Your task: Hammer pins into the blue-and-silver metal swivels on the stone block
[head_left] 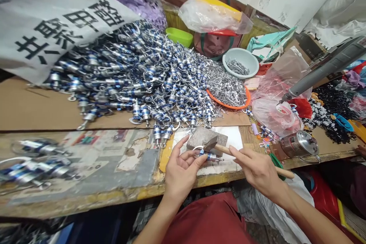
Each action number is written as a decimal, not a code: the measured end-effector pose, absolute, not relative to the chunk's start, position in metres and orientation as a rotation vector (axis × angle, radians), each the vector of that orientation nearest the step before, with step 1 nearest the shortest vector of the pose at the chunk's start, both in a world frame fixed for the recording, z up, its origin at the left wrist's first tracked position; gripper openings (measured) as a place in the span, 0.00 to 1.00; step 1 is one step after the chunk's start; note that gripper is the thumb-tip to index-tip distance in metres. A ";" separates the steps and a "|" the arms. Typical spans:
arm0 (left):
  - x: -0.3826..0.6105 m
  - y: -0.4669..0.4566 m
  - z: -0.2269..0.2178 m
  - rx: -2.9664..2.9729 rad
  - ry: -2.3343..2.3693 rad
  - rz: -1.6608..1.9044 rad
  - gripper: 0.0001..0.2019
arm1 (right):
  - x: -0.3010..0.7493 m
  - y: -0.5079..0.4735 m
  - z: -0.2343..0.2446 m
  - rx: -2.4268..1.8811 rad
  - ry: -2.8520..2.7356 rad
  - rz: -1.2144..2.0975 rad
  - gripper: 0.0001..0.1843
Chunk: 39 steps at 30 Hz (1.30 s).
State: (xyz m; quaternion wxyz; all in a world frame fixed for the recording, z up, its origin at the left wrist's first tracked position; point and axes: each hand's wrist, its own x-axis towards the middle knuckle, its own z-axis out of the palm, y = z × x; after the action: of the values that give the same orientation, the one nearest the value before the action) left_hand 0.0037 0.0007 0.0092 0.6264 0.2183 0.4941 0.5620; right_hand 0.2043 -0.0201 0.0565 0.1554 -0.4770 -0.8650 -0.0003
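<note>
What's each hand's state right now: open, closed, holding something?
Left hand: closed, fingers and thumb gripping a blue-and-silver metal fitting.
Right hand: closed, holding a wooden-handled hammer.

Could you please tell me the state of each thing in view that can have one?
Left hand: pinching a blue-and-silver cylindrical metal piece.
Right hand: closed around a wooden-handled metal hammer.
Grey rectangular block: lying flat.
Orange round plastic tray: heaped with small silver metal parts.
Pale blue round plastic bowl: partly filled.
Silver metal mug: lid on.
Long grey tool: tilted, tip down.
</note>
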 end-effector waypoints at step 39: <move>-0.018 -0.015 0.010 1.285 1.392 1.418 0.06 | 0.171 0.130 0.024 -1.991 -2.210 0.177 0.14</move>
State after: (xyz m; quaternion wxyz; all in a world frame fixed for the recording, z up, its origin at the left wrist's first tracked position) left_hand -0.0180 -0.0151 0.0104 0.3782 0.5027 0.5446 0.5547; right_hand 0.1711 0.1305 0.0237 0.0804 -0.6660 -0.7392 0.0591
